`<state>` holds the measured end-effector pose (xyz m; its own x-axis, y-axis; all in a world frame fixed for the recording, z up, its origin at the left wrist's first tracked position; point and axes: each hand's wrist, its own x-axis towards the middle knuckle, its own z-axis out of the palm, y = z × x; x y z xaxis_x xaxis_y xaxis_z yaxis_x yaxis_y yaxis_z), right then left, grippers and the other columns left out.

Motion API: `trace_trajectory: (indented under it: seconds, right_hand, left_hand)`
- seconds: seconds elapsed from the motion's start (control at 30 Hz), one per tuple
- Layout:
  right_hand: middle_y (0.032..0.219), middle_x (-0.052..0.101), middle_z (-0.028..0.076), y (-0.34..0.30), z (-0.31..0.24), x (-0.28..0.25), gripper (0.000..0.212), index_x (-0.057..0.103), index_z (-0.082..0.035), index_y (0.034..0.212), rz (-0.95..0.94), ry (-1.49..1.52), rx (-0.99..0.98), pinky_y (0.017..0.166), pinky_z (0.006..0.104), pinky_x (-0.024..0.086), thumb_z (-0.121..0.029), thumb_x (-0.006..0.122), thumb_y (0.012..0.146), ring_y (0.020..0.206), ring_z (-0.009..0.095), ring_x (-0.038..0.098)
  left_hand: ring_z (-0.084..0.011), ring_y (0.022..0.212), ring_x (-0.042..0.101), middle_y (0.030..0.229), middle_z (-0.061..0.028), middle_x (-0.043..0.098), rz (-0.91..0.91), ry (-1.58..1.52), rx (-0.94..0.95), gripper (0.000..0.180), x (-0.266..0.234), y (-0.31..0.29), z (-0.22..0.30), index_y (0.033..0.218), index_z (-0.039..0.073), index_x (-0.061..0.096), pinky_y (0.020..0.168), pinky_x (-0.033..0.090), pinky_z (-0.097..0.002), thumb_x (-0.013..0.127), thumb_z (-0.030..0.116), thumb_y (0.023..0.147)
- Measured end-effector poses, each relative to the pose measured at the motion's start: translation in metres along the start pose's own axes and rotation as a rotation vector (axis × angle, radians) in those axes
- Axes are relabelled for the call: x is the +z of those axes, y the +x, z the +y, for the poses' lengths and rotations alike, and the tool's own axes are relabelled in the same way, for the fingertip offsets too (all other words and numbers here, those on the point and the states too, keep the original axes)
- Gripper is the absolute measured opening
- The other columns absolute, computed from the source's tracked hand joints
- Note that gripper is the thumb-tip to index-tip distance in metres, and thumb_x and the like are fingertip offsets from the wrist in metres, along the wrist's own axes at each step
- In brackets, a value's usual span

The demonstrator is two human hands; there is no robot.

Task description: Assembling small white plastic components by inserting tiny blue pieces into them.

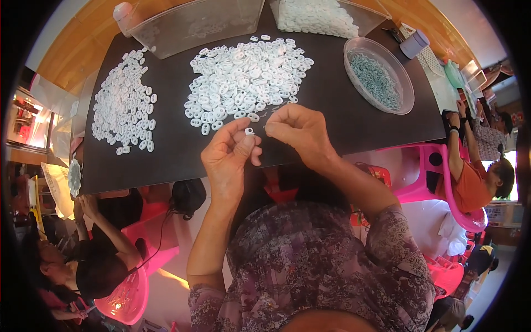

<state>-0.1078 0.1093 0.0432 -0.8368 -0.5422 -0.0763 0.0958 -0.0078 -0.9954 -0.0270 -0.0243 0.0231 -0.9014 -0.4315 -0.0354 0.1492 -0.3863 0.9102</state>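
My left hand pinches a small white oval plastic piece between thumb and fingertips, just above the table's near edge. To its right, my right hand is closed in a pinch; whatever its fingertips hold is too small to make out. Beyond both hands lies a large heap of white oval pieces with holes in them. A few tiny thin metal bits lie on the table by my right fingertips. A second, flatter pile of white ovals is spread on the left.
A clear round bowl of small grey-green metal parts stands at the right. Two clear plastic bins line the back, the right one holding white pieces. A lidded container stands behind the bowl. Other people sit on both sides.
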Motion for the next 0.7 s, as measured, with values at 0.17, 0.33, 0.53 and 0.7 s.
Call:
trace_trajectory:
  seconds: [0.17,0.33,0.53,0.7]
  right_hand:
    - [0.070,0.055,-0.004,0.001,0.014,0.003,0.006,0.059,-0.001,0.077,-0.019,-0.028,-0.132,0.057,0.0189,0.039,-0.004,0.062,0.080,0.064,0.002,0.048]
    - [0.069,0.054,-0.004,-0.002,0.015,0.007,0.005,0.059,-0.001,0.077,-0.041,-0.043,-0.121,0.056,0.0195,0.039,-0.004,0.062,0.080,0.064,0.002,0.047]
    - [0.068,0.054,-0.003,-0.006,0.018,0.008,0.006,0.059,-0.001,0.079,-0.045,-0.087,-0.173,0.056,0.0197,0.038,-0.005,0.062,0.081,0.063,0.002,0.046]
    - [0.071,0.056,-0.002,-0.005,0.025,0.007,0.005,0.059,-0.001,0.080,-0.037,-0.100,-0.185,0.055,0.0194,0.038,-0.005,0.062,0.081,0.063,0.002,0.047]
  left_hand:
    - [-0.0115,0.058,0.056,0.074,-0.0096,0.061,0.009,-0.001,-0.018,0.018,-0.001,-0.004,0.001,0.098,-0.006,0.059,0.049,0.045,-0.0220,0.062,0.005,0.084]
    - [-0.0109,0.054,0.054,0.072,-0.0091,0.060,-0.006,-0.040,-0.085,0.012,-0.005,-0.006,0.000,0.092,-0.004,0.059,0.046,0.042,-0.0214,0.061,0.007,0.086]
    - [-0.0109,0.053,0.052,0.072,-0.0078,0.059,-0.005,-0.057,-0.121,0.013,-0.008,-0.009,0.002,0.094,-0.003,0.060,0.045,0.040,-0.0217,0.060,0.007,0.087]
    - [-0.0122,0.060,0.054,0.077,-0.0079,0.059,0.003,-0.138,-0.101,0.018,-0.006,-0.012,0.005,0.099,-0.005,0.060,0.053,0.043,-0.0227,0.060,0.007,0.086]
